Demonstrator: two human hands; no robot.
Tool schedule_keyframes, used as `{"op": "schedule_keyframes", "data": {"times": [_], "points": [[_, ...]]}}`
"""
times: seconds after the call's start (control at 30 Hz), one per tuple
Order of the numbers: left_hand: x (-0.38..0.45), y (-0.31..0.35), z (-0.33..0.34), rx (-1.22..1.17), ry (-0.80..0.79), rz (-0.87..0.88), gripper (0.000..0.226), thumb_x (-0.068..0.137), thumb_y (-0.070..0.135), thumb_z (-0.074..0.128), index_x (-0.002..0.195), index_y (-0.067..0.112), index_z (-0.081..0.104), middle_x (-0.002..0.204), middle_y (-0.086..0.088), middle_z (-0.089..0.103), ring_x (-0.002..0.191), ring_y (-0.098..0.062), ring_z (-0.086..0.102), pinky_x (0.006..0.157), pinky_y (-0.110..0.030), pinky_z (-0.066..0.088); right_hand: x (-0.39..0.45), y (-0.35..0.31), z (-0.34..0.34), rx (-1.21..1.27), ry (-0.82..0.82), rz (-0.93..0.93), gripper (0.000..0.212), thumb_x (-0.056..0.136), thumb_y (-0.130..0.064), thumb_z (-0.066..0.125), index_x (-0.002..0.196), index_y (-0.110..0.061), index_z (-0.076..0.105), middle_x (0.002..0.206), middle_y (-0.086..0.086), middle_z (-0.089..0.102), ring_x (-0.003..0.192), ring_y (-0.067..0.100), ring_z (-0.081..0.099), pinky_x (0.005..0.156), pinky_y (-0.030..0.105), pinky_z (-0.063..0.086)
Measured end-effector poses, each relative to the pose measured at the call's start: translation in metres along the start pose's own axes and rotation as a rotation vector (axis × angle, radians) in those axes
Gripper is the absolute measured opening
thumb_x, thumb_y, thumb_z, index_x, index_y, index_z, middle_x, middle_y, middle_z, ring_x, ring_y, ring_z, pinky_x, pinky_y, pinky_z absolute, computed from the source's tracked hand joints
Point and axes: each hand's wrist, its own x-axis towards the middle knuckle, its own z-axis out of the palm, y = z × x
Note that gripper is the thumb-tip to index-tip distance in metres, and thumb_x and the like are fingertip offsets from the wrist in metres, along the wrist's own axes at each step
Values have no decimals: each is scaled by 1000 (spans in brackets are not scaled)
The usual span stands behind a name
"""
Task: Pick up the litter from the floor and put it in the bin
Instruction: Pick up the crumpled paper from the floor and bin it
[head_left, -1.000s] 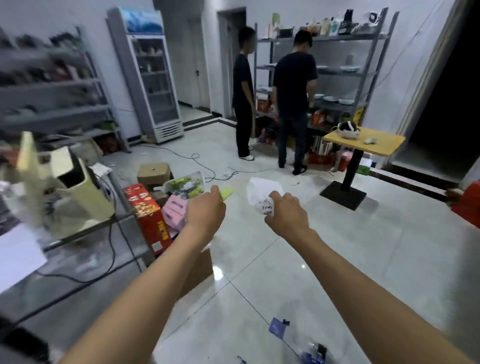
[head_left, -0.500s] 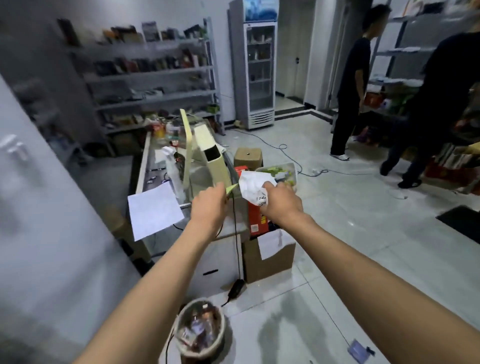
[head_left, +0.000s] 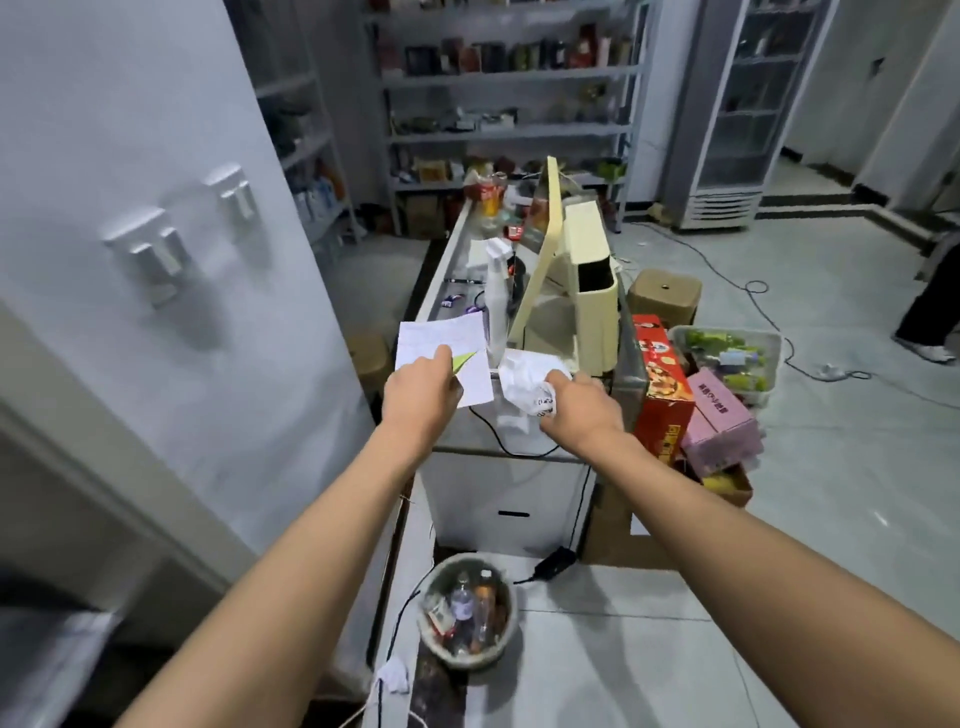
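Crumpled white paper (head_left: 525, 387) is sitting in the person's right hand (head_left: 579, 410), fingers closed round it, at mid-frame. Left hand (head_left: 420, 397) is pinching a small green scrap (head_left: 464, 360) between thumb and fingertips, otherwise curled shut. Both hands are being held out level, close together, in front of the counter (head_left: 470, 434). The bin (head_left: 468, 613), a round basket already holding bottles and wrappers, is standing on the floor at lower centre of the frame, well below the hands and nearer the body.

Judgement: carry step nearly done, drop step pending. To do it well, the hands should be coming down and back until directly over the rim before opening, the light scrap released low so it is not drifting. A white wad (head_left: 393, 675) is lying on the floor just lower left of the bin, a cable (head_left: 402, 616) running past it.
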Motion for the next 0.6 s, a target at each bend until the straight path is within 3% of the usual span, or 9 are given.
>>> {"op": "schedule_keyframes", "data": {"times": [0.17,0.33,0.6], "points": [[-4,-14,33,-20,-35,-70,14,90,19,49,98,9,45,85,-18,62,71,-39,53,55,-33,30,28,-19,46,31,-48,-94,45,86,-21,59,128,-17,45,122,15,47,119,34,44,85,38,45],[-38,-47,108,-66,-61,-43,27,91,30,52,110,10,48,86,-15,67,78,-41,62,58,-35,33,31,-19,145,40,-179,-126,49,84,-27,62,129,-18,45,121,16,49,118,35,45,89,42,49],[-81,-104,320,-130,-138,-182,28,94,31,50,112,11,47,88,-16,67,80,-43,60,60,-37,33,44,16,372,49,-339,-59,53,85,-28,62,135,-23,43,123,13,49,121,33,45,91,39,47]]}}
